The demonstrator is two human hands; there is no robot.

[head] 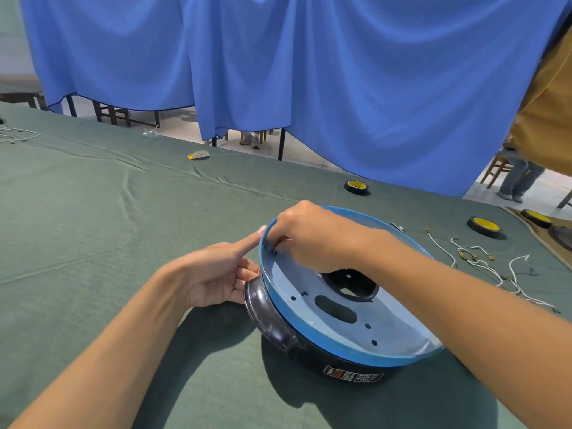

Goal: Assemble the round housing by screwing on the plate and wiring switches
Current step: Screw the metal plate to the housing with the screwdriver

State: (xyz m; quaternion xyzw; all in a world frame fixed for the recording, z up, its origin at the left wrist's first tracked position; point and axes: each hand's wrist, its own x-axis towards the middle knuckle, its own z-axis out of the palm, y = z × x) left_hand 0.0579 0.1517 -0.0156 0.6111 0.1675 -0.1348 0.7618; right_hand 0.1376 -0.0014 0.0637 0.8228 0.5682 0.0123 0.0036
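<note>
- The round housing (309, 354), black with a side handle (266, 311), stands on the green-covered table (93, 212). It is toward the table's right end and well inside from the far edge, directly before the person, so both hands reach it without stretching.
- The blue plate (402, 329) lies on top of the housing and covers its whole opening, with its rim sitting over the black wall. Several small holes and two larger openings show in it.
- The left hand (216, 274) is open. Its index finger (244, 241) is straight and touches the plate's rim at the left, and the other fingers rest relaxed against the housing wall by the handle. I judge that it is there to stop the housing from turning or sliding while the other hand works.
- The right hand (312, 236) reaches over the plate to a small hole (275, 251) near the left rim. Its fingers are curled and drawn narrowly together at that hole — as for a screw — but what is between them is too small to see, so I cannot tell if it holds anything.
- The step in hand seems to be the fixing of the plate; the other small holes look empty.
- White wires (483, 264) with brass ends lie loose toward the right edge of the table, well apart from the housing, probably waiting for the switch wiring. A tape roll (484, 226) lies just beyond them.
</note>
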